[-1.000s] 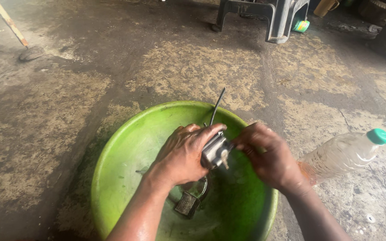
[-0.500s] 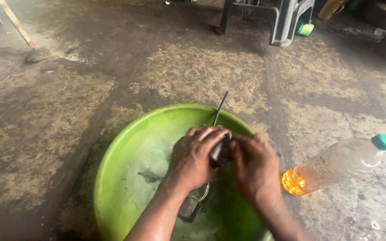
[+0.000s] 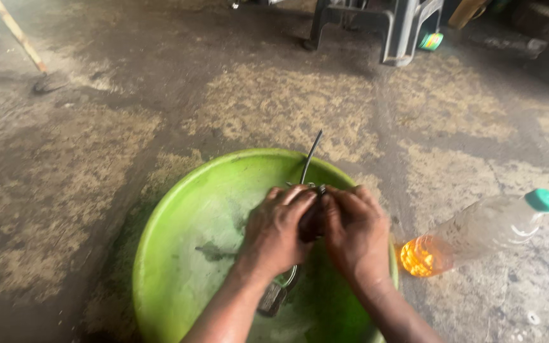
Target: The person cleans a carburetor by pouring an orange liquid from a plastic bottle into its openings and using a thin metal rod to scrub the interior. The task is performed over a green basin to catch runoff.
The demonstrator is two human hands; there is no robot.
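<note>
A round green plastic basin (image 3: 179, 216) sits on the stained concrete floor. Over its middle, my left hand (image 3: 274, 232) and my right hand (image 3: 354, 232) are pressed together around a small dark metal part (image 3: 311, 219), which is mostly hidden between the fingers. A thin metal rod (image 3: 309, 159) sticks up and away from the part, past the basin's far rim. Below my left wrist, a metal piece with a curved loop (image 3: 274, 295) lies in the basin. Oily smears mark the basin's inside.
A clear plastic bottle (image 3: 478, 232) with a teal cap lies on its side right of the basin, with amber liquid pooled at its base. Grey plastic stool legs (image 3: 401, 25) stand at the back. A wooden stick (image 3: 17, 35) leans at the far left.
My hands have closed tighter together, so the metal part that showed between them is now mostly covered. The view has shifted slightly, bringing more of the bottle into sight.
</note>
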